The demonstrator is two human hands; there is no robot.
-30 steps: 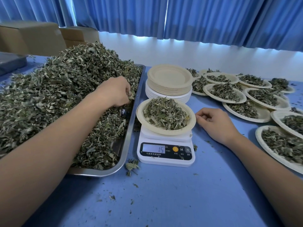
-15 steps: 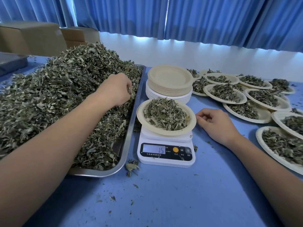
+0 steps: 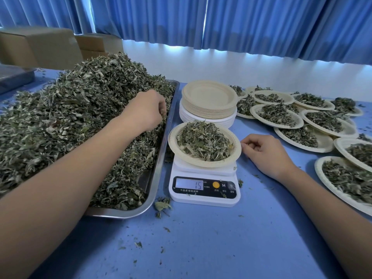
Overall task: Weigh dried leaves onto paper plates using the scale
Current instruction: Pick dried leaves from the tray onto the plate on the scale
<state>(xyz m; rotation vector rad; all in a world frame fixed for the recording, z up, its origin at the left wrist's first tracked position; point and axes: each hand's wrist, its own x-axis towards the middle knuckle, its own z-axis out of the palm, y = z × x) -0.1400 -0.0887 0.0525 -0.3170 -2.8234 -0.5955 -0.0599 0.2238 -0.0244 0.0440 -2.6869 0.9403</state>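
Scale (image 3: 204,184) is showing 15 under a leafy paper plate (image 3: 172,140). Many filled plates (image 3: 322,142) are lying right of it, spare plates (image 3: 209,97) behind. Left of it, left hand (image 3: 147,109) fingers are pinching dried leaves (image 3: 70,109) off a heaped tray (image 3: 161,158). Right hand (image 3: 265,152) fingers are lying loosely curled, empty.

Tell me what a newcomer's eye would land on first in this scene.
The huge heap of dried leaves piled high on the metal tray at the left grabs the eye first, with the left hand curled into its right edge. Next comes the white scale in the middle, reading 15 under a leaf-filled plate. To the right, many filled plates overlap across the blue table.
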